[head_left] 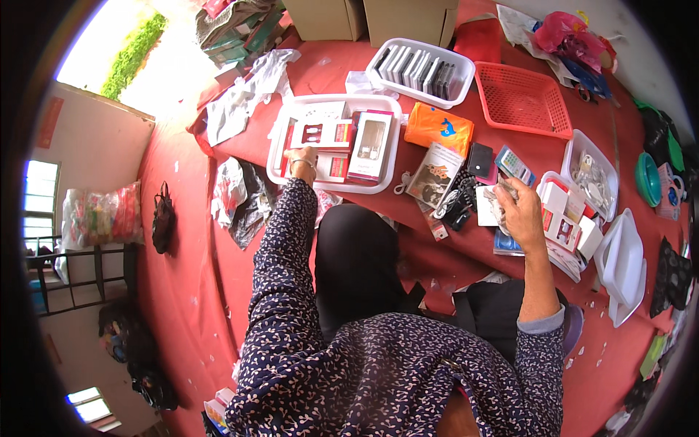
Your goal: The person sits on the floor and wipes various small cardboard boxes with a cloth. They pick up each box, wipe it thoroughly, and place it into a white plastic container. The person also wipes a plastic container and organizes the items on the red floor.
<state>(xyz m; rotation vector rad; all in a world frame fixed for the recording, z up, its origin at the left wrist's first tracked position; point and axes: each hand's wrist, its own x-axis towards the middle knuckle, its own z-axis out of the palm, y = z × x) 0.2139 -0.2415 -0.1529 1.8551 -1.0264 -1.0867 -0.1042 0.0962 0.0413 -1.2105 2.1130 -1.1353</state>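
Note:
My left hand (302, 162) reaches into a white tray (279, 138) on the red table and rests on red-and-white flat boxes (320, 135) lying in it. A taller boxed item (371, 146) lies at the tray's right side. My right hand (515, 207) is raised over the table to the right, fingers closed on a small pale bundle (501, 195), possibly a cable or plastic wrap. Just right of that hand sit small white-and-red boxes (564, 218). Both sleeves are dark blue with a small pale print.
A white bin of dark and white cards (421, 67) and a red mesh basket (523, 98) stand farther back. An orange packet (439, 127), a booklet (435, 173), a black wallet (480, 160), black cables (459, 204) and white trays (619, 262) crowd the right.

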